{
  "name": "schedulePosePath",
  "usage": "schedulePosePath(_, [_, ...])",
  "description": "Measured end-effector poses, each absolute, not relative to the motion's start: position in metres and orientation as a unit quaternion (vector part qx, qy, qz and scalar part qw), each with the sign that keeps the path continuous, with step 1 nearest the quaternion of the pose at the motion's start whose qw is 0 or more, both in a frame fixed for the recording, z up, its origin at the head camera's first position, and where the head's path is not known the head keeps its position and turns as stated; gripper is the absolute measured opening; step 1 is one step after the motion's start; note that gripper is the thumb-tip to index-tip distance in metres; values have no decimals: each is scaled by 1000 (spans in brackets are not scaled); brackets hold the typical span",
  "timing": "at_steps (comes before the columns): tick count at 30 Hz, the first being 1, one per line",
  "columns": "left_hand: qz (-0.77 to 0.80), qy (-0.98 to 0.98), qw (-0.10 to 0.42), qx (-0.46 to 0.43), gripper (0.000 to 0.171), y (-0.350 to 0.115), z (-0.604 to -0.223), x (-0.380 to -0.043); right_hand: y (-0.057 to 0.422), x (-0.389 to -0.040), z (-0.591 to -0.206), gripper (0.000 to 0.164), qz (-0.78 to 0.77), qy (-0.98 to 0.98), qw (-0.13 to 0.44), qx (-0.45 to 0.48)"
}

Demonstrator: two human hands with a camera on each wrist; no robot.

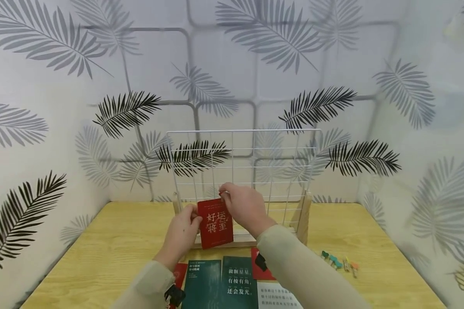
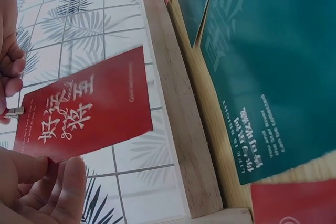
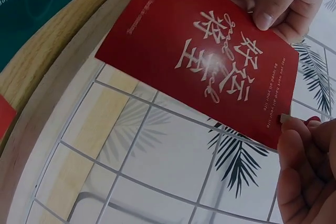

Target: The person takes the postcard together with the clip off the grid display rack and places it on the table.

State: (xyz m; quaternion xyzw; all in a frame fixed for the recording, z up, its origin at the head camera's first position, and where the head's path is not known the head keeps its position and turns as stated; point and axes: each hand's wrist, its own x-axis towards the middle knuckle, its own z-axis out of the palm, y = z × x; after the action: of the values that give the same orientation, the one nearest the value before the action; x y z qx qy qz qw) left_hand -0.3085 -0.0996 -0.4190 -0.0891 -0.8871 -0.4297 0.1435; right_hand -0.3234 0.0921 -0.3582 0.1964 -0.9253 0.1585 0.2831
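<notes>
A red card [image 1: 215, 223] with white lettering is held up in front of a white wire grid rack [image 1: 263, 166]. My left hand [image 1: 181, 229] pinches the card's left edge between thumb and fingers. At its top edge, my right hand [image 1: 247, 206] pinches a small clip [image 2: 16, 112] with a red end. In the left wrist view the clip's jaws meet the card's edge; whether they also take in a grid wire cannot be told. The right wrist view shows the card [image 3: 199, 61] tilted before the grid, with the clip partly hidden by fingers.
Two dark green cards [image 1: 203, 283] lie on the wooden table [image 1: 96, 244] before the rack, beside a red card [image 1: 270, 274] and a white card [image 1: 274, 296]. Another red card [image 1: 179, 271] shows at left. Several small coloured clips [image 1: 334, 261] lie at right. A wooden base [image 2: 176, 87] supports the grid.
</notes>
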Motion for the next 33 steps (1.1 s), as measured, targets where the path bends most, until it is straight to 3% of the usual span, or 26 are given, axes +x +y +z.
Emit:
schedulePosePath(9, [-429,-888,142,-80,7,-99,-413,-307,95,-324,-353,6,173,-903,326,219])
schedulePosePath(24, [-418,-895,128,-88,11,-111,-405,-296,108,-311,-344,16,188,-920,263,221])
schedulePosePath(33, [-400,-905,118,-83,17,-126,-398,-284,130,-298,-347,12,228,-927,216,207])
